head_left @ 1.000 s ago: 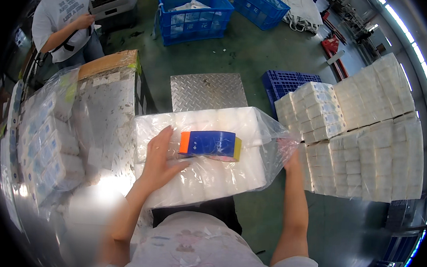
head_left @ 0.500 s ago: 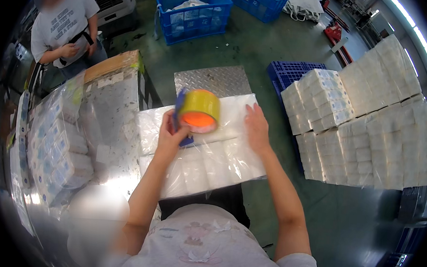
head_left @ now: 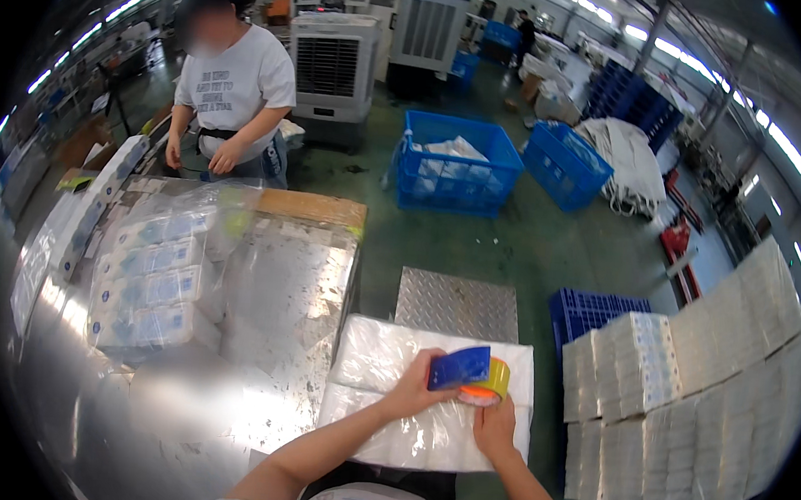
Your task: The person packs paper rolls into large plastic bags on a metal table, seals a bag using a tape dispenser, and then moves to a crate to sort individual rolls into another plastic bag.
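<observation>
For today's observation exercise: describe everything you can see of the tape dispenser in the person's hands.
The tape dispenser has a blue body with a yellow tape roll and an orange core at its right end. It lies low over a clear-wrapped white bundle. The left hand grips its blue side; the right hand touches it from below.

Glossy clear plastic wrap on the bundle [head_left: 427, 407], shiny metal table [head_left: 228, 368], ribbed steel plate [head_left: 457, 304].
</observation>
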`<state>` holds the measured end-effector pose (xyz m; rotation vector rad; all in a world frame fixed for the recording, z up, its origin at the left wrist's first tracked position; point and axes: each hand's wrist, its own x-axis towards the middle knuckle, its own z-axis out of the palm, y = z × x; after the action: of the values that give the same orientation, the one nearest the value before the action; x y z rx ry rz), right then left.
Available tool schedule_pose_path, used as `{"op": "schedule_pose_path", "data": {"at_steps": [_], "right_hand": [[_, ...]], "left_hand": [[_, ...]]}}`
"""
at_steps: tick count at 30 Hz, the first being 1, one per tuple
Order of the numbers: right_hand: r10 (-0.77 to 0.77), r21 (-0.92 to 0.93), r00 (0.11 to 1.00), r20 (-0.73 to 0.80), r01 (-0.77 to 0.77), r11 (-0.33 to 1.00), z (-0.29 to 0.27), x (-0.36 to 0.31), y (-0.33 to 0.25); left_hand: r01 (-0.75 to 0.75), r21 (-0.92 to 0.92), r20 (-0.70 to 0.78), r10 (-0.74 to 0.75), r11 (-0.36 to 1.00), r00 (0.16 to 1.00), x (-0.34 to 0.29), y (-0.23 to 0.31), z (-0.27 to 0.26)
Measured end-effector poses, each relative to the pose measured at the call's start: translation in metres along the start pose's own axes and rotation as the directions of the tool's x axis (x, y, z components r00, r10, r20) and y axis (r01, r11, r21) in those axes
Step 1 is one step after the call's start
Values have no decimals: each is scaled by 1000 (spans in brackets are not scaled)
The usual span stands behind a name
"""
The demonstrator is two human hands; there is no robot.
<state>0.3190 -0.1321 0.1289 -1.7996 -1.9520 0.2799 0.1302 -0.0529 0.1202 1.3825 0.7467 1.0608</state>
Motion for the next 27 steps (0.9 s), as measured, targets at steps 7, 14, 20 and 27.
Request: {"op": "schedule_pose_path", "data": {"at_steps": [7, 14, 20, 27], "right_hand": [[247, 212, 946, 210, -291, 933, -75, -14, 10], [-424, -212, 846, 323, 501, 839, -111, 65, -87], [-108, -205, 726, 679, 328, 922, -88, 108, -58], [-177, -117, 648, 741, 383, 916, -76, 116, -63]], "left_hand": [[-306, 435, 36, 324, 847, 945, -1, 11, 1], [-248, 500, 30, 270, 830, 962, -1, 3, -9], [-260, 790, 22, 397, 556, 917, -21, 48, 3], [-660, 418, 608, 348, 624, 714, -66, 49, 78]]}}
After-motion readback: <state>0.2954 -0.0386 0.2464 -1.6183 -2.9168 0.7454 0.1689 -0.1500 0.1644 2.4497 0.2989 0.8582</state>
